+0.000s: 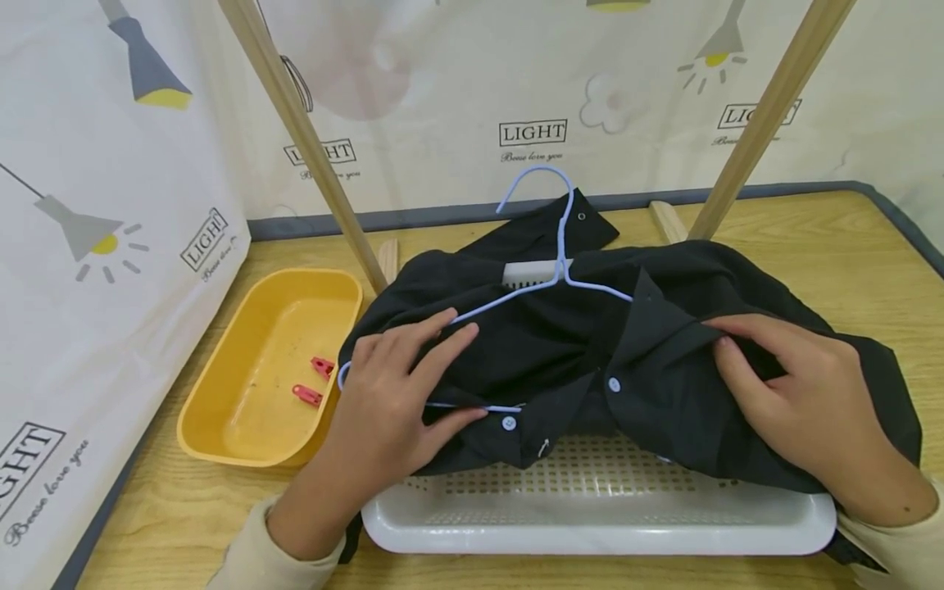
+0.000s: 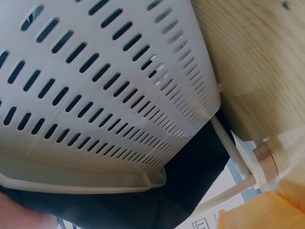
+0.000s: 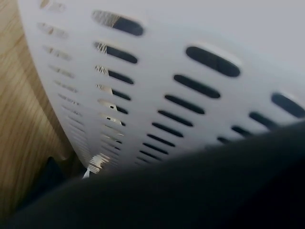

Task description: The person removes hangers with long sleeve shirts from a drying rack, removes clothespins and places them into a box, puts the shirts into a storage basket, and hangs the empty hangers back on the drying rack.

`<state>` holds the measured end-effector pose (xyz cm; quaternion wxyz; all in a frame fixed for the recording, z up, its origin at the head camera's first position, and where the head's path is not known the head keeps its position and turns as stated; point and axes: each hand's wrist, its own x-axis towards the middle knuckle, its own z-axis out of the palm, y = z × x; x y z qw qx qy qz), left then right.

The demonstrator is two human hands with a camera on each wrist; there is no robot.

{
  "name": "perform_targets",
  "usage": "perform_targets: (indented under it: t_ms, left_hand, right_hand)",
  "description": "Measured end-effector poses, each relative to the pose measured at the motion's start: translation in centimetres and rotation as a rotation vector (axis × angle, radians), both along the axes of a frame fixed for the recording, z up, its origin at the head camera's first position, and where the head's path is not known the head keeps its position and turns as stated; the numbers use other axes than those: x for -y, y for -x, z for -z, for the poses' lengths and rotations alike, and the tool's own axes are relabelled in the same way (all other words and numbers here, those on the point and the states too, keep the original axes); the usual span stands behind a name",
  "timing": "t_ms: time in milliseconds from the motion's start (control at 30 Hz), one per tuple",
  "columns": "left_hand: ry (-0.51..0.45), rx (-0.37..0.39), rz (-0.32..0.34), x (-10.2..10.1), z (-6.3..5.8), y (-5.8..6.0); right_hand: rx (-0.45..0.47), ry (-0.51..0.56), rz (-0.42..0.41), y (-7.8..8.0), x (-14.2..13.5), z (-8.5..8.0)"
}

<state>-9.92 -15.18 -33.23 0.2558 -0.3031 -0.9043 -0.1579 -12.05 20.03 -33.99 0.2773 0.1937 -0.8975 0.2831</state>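
A black shirt (image 1: 487, 352) lies bunched over a white perforated basket (image 1: 605, 537), its collar spread around a light blue clothes hanger (image 1: 564, 238). The hanger's hook points up, and one end pokes out at the shirt's left edge. My left hand (image 1: 387, 401) grips the hanger's left part, fingers at the upper arm and thumb at the lower bar. Between thumb and index finger, my right hand (image 1: 800, 397) pinches the shirt's right front near the collar. The hanger's right end is hidden under the cloth. In the right wrist view, dark cloth (image 3: 157, 191) covers the lower part.
To the left stands a yellow tub (image 1: 199, 393) with red clothespins (image 1: 307, 395) inside. Two wooden poles (image 1: 310, 156) rise behind the shirt from the wooden table (image 1: 848, 262). A printed curtain (image 1: 442, 74) closes off the back and left side.
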Motion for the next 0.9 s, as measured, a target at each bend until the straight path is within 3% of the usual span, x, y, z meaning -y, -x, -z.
perform_targets:
  t_ms: [267,533,667,900]
  left_hand:
    - [0.019,0.036,0.019,0.18,0.04,0.05]
    - [0.049,0.037,0.059,0.08,0.01,0.10]
    - [0.046,0.025,0.064,0.04,-0.09,0.14]
    - [0.029,-0.018,0.063,-0.14,-0.08,0.18]
  right_hand:
    - [-0.024,0.015,-0.064,0.11,0.04,-0.09]
    - [-0.025,-0.036,-0.076,-0.13,-0.16,-0.31]
    - [-0.046,-0.005,-0.104,-0.03,-0.03,-0.28]
    - [0.005,0.019,-0.090,-0.01,-0.05,-0.32]
